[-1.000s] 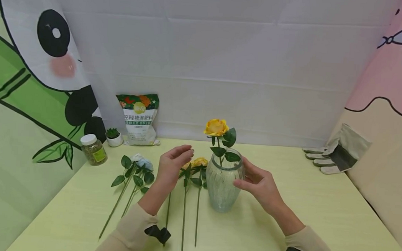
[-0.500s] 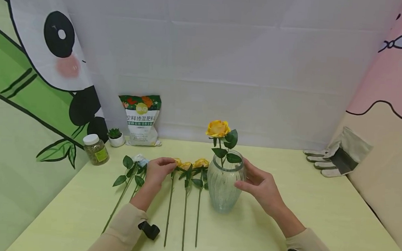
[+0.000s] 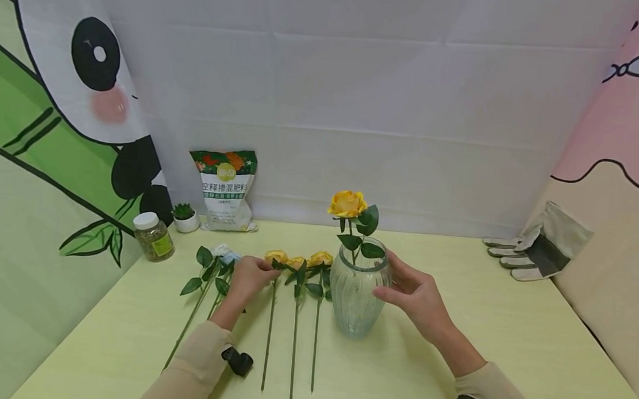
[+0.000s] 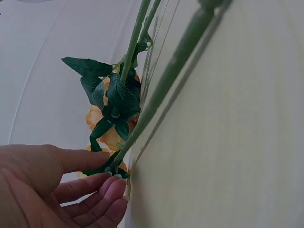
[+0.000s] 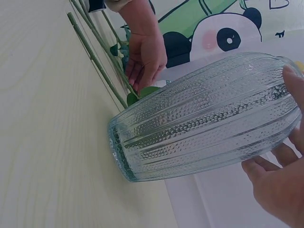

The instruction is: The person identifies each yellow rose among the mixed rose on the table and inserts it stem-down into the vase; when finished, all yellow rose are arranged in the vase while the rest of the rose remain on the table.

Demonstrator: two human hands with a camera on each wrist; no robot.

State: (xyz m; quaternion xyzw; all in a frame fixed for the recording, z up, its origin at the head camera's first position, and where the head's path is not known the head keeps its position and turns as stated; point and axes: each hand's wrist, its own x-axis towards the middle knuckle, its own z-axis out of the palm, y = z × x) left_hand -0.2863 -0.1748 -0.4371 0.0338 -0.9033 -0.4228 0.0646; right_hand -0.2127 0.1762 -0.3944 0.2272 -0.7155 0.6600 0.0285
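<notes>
A ribbed clear glass vase (image 3: pixel 354 296) (image 5: pixel 204 118) stands on the pale yellow table (image 3: pixel 508 345) with one yellow rose (image 3: pixel 346 203) upright in it. My right hand (image 3: pixel 404 288) grips the vase's right side, with its thumb (image 5: pixel 295 78) high on the glass near the rim and its fingers (image 5: pixel 259 167) round the side. Three more yellow roses lie side by side left of the vase. My left hand (image 3: pixel 254 275) (image 4: pixel 71 185) pinches the leftmost yellow rose (image 3: pixel 275 257) by its stem (image 4: pixel 156 99), just below the bloom.
Two pale blue-white roses (image 3: pixel 222 256) with leafy stems lie left of my left hand. At the back left are a fertiliser bag (image 3: pixel 224 189), a small potted succulent (image 3: pixel 182 217) and a white-lidded jar (image 3: pixel 152 236). Work gloves (image 3: pixel 536 243) lie at the back right. Fabric backdrops close in three sides.
My left hand has come down from beside the vase's neck to the table and taken the leftmost lying rose by its stem. The right hand has stayed on the vase.
</notes>
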